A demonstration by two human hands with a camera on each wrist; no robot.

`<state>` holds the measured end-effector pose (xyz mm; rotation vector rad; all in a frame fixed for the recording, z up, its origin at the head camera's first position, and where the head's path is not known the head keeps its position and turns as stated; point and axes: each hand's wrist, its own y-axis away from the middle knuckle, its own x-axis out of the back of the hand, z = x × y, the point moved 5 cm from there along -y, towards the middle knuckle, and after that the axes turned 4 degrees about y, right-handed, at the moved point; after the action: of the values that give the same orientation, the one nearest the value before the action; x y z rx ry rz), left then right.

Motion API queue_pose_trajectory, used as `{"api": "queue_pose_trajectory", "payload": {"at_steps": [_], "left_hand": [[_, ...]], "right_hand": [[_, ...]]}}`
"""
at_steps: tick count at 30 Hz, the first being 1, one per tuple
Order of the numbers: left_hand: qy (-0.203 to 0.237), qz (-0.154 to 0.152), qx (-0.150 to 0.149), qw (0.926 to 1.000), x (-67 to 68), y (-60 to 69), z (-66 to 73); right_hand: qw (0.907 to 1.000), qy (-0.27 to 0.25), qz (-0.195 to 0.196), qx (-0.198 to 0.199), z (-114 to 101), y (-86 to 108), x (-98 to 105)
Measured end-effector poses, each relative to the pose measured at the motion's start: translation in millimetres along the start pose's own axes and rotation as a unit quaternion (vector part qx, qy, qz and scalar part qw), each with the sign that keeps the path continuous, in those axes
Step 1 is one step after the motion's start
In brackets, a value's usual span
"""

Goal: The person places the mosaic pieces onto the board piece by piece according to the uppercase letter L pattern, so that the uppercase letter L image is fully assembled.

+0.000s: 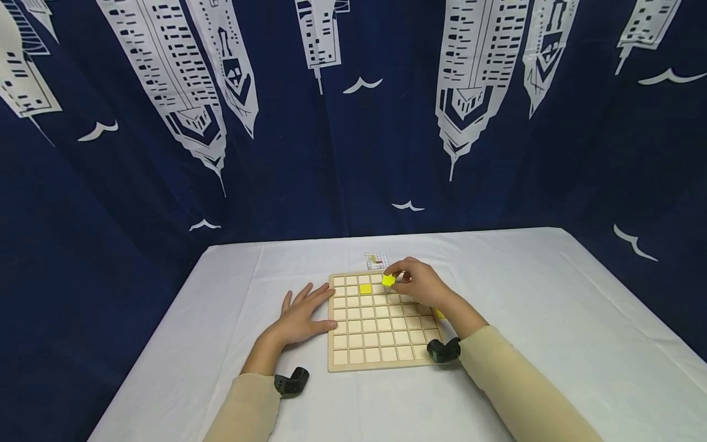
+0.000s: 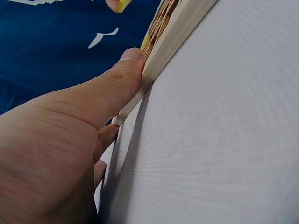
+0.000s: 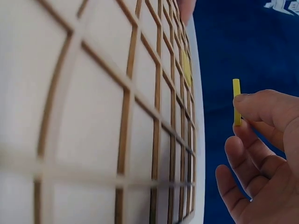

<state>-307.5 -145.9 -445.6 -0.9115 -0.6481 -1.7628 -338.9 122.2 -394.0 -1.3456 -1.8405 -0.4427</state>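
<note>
A wooden grid board (image 1: 356, 356) with square cells lies on the white table. One yellow square tile (image 1: 366, 289) sits in a cell near its far left corner. My right hand (image 1: 422, 283) pinches another yellow tile (image 1: 388, 280) between thumb and fingers above the far part of the board; the right wrist view shows this tile (image 3: 236, 102) edge-on, apart from the board. My left hand (image 1: 301, 319) spreads beside the board's left edge, its thumb (image 2: 117, 77) touching the frame. Part of the board's right side is hidden by my right arm.
A small card (image 1: 377, 261) with a coloured grid pattern lies just beyond the board's far edge. Something yellow (image 1: 439, 314) shows at the board's right edge, partly behind my right forearm. A dark blue patterned curtain (image 1: 342, 153) hangs behind the white table (image 1: 552, 307).
</note>
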Motion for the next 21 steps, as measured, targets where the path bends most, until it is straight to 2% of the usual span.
{"api": "queue_pose_trajectory", "payload": {"at_steps": [8, 14, 21], "left_hand": [[0.003, -0.001, -0.002, 1.0, 0.2, -0.3, -1.1], [-0.001, -0.001, -0.001, 1.0, -0.8, -0.1, -1.8], [0.001, -0.002, -0.004, 1.0, -0.5, -0.3, -1.1]], "right_hand": [[0.9991, -0.004, -0.032, 0.029, -17.0, -5.2, -20.1], [0.9985, -0.003, -0.049, 0.023, -21.3, -7.7, -34.0], [0.9981, 0.014, -0.056, 0.022, -25.7, -7.2, -38.5]]}}
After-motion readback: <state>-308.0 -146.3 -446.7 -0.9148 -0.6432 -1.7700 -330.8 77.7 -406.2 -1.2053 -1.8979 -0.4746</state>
